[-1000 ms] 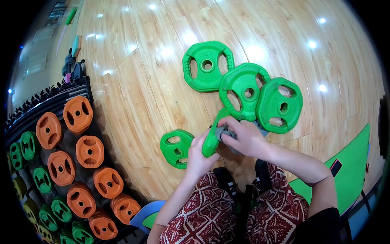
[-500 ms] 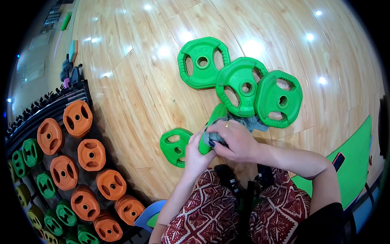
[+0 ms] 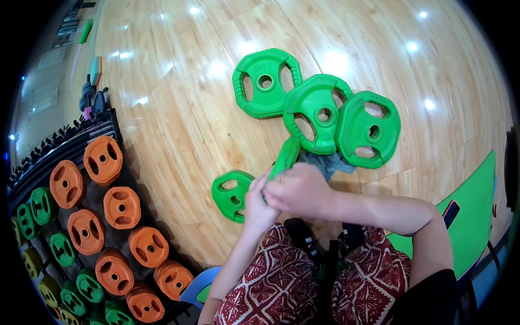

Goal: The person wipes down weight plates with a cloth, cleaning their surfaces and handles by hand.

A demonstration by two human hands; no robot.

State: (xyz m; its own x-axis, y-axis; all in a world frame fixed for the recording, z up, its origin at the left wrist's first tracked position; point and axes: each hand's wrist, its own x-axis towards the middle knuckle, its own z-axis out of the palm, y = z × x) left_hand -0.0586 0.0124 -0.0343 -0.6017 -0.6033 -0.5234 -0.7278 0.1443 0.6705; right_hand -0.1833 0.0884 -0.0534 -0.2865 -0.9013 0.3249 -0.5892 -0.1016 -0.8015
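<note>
A green weight plate [image 3: 285, 157] stands on edge, tilted, between my hands. My left hand [image 3: 261, 203] is closed on its near side. Blurred by motion, my right hand [image 3: 301, 189] lies against the plate with its fingers curled; the cloth seen there earlier is hidden. Beyond my right hand, a grey-blue cloth [image 3: 330, 164] lies on the floor, partly under the green plates. Three green plates overlap there: the left one [image 3: 257, 100], the middle one [image 3: 309, 103] and the right one [image 3: 384, 138]. Another green plate [image 3: 223, 197] lies left of my left hand.
A rack [image 3: 114, 127] with orange plates [image 3: 122, 216] and green plates [image 3: 89, 295] stands at the left. On the right, a phone [image 3: 450, 213] lies on a green mat [image 3: 471, 233]. My knees and shoes are at the bottom. The floor [image 3: 184, 124] is wooden.
My right hand has turned and closed over the plate, and the cloth under its fingers no longer shows. The view has shifted slightly.
</note>
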